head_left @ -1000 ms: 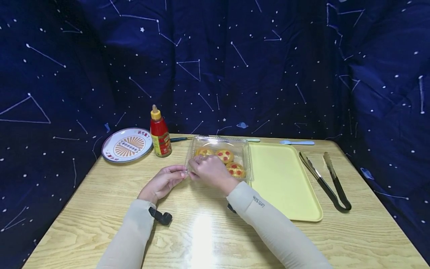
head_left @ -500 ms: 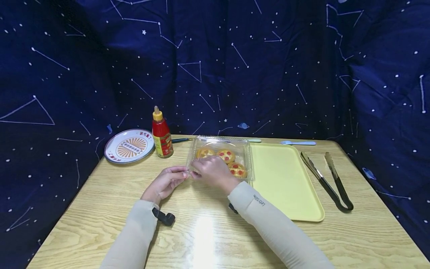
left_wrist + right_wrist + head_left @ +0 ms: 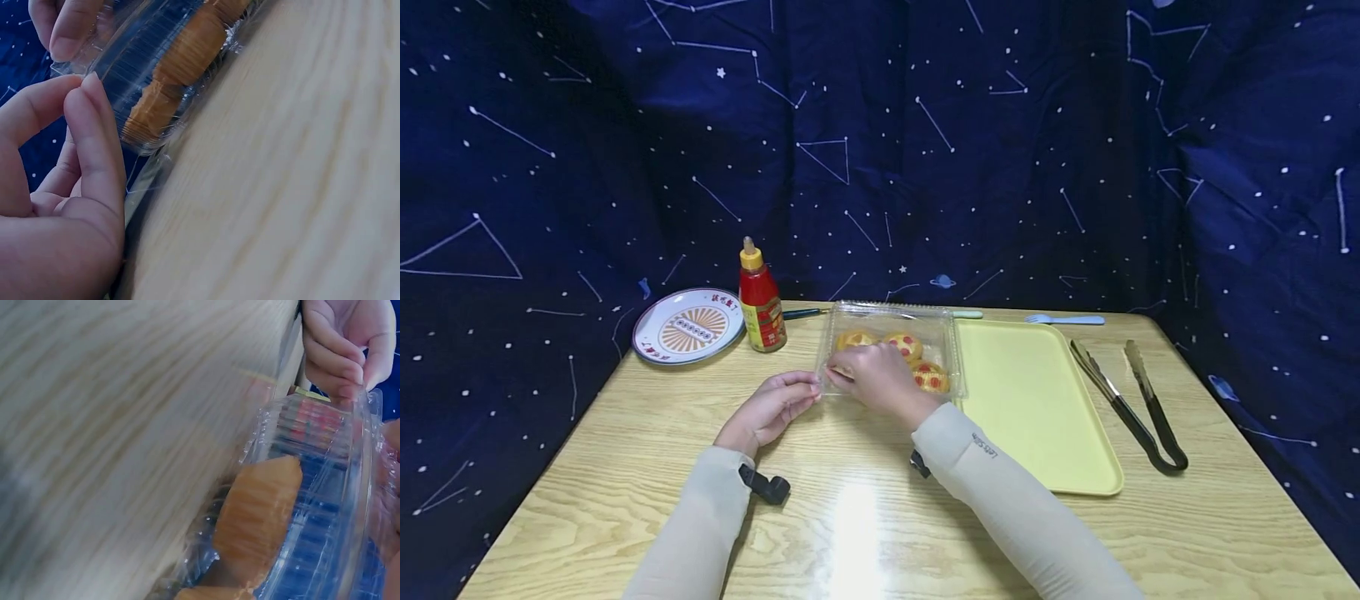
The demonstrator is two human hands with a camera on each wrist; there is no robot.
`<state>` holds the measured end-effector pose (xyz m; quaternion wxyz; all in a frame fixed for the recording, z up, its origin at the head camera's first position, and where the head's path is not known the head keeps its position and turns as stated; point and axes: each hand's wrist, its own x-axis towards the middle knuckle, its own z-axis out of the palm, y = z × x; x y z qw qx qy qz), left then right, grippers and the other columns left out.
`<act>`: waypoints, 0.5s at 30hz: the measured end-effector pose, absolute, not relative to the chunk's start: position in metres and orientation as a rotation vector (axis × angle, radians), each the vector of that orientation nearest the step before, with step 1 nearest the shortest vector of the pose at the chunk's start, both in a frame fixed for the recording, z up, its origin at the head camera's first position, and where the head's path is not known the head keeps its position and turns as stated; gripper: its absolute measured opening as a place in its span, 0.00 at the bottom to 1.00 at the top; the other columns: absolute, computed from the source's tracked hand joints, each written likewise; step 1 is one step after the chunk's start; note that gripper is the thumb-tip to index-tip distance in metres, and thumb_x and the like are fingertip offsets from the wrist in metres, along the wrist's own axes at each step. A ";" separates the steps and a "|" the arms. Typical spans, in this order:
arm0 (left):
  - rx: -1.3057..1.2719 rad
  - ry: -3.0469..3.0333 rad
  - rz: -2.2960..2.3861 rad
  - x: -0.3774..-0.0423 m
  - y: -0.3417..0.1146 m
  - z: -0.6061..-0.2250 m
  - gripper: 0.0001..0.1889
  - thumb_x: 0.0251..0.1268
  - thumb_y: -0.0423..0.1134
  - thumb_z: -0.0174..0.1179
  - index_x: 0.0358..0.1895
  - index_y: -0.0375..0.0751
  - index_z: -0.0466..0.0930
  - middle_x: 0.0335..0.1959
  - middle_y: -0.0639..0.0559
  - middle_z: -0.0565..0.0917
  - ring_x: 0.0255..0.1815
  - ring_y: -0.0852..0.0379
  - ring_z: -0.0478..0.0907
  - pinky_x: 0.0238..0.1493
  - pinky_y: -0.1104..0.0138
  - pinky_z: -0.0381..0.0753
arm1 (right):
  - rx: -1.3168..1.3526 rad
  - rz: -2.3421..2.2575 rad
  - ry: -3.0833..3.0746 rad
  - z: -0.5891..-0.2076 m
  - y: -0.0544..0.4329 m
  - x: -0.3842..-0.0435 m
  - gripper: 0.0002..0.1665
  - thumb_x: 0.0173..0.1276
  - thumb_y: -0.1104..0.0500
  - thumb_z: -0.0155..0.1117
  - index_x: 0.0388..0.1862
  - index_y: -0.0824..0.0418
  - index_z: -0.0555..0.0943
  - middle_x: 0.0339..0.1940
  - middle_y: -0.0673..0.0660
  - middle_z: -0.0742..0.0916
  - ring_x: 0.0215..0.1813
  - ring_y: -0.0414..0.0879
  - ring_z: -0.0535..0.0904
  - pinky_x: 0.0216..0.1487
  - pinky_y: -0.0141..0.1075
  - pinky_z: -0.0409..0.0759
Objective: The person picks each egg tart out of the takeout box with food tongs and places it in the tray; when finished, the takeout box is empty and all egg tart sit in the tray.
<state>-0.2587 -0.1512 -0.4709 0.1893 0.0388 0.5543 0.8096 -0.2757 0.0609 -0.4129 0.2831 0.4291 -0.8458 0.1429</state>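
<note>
A clear plastic clamshell container (image 3: 956,354) stands at the far middle of the table. Inside it are several round golden buns (image 3: 931,378) with red spots. My left hand (image 3: 771,408) pinches the near left corner of the container's rim between thumb and forefinger, as the left wrist view shows. Just beside it, my right hand (image 3: 880,379) reaches over the container and pinches the edge of its lid (image 3: 357,481). In the right wrist view its fingers are partly cut off by the frame. My right hand hides some of the buns in the head view.
A pale yellow tray (image 3: 1037,417) lies against the container's right side. Farther right are black-handled tongs (image 3: 1138,408); a blue fork (image 3: 1066,319) lies behind. At left stand a red sauce bottle (image 3: 762,304) with a yellow cap and a patterned plate (image 3: 688,327). A dark curtain hangs behind.
My right hand has shifted slightly at the lid's edge, and the near rim sits a little higher in view. My left hand keeps its pinch on the corner.
</note>
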 end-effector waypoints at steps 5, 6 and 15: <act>0.140 1.608 2.279 -0.259 -0.150 -0.470 0.11 0.70 0.23 0.54 0.41 0.43 0.83 0.39 0.52 0.84 0.40 0.60 0.82 0.53 0.67 0.80 | 1.161 0.435 -2.337 -0.410 0.062 -0.274 0.08 0.64 0.54 0.72 0.39 0.55 0.88 0.35 0.48 0.90 0.31 0.40 0.86 0.27 0.31 0.80; 0.147 1.619 2.281 -0.260 -0.150 -0.470 0.11 0.70 0.23 0.55 0.41 0.43 0.83 0.40 0.52 0.84 0.41 0.60 0.82 0.53 0.67 0.80 | 1.163 0.447 -2.353 -0.409 0.063 -0.274 0.08 0.65 0.54 0.71 0.40 0.55 0.88 0.35 0.48 0.90 0.32 0.40 0.86 0.29 0.32 0.81; 0.117 1.583 2.277 -0.259 -0.149 -0.470 0.13 0.70 0.23 0.53 0.40 0.44 0.83 0.38 0.52 0.85 0.40 0.61 0.83 0.51 0.69 0.81 | 1.163 0.437 -2.431 -0.408 0.069 -0.274 0.21 0.60 0.43 0.74 0.47 0.54 0.86 0.44 0.47 0.89 0.41 0.40 0.86 0.37 0.33 0.83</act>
